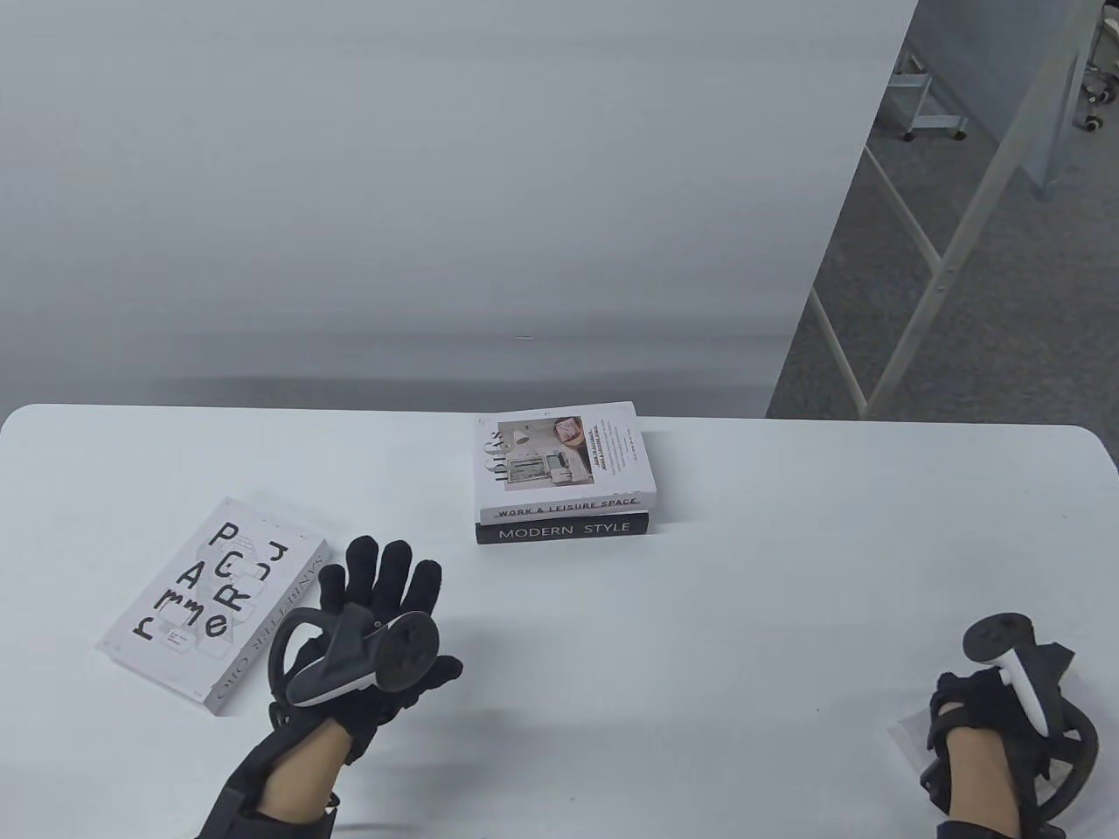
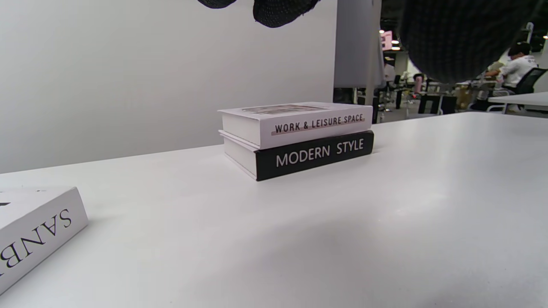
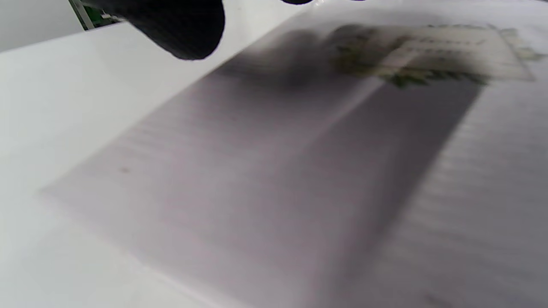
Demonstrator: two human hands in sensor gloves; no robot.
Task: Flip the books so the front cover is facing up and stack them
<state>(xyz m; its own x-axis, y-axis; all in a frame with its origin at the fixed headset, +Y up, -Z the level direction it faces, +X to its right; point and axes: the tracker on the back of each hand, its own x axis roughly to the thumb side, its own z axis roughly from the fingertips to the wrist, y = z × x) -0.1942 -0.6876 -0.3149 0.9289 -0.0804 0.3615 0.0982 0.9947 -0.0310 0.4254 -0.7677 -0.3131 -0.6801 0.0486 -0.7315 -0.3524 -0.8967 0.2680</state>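
Note:
A white book "Work & Leisure Space" (image 1: 559, 459) lies cover up on a black-spined book "Modern Style" (image 1: 564, 530) at the table's middle; the stack also shows in the left wrist view (image 2: 295, 117). A white book with scattered black letters (image 1: 210, 603) lies flat at the left, its spine showing in the left wrist view (image 2: 30, 231). My left hand (image 1: 385, 585) is spread and holds nothing, just right of that book. My right hand (image 1: 979, 708) is over a white book (image 1: 907, 730) at the front right, mostly hidden beneath it. The right wrist view shows its blurred cover (image 3: 274, 171).
The white table (image 1: 787, 594) ends at a grey wall behind the stack. Its right far corner borders an open floor with a metal frame (image 1: 927, 262). The front edge lies close under both wrists.

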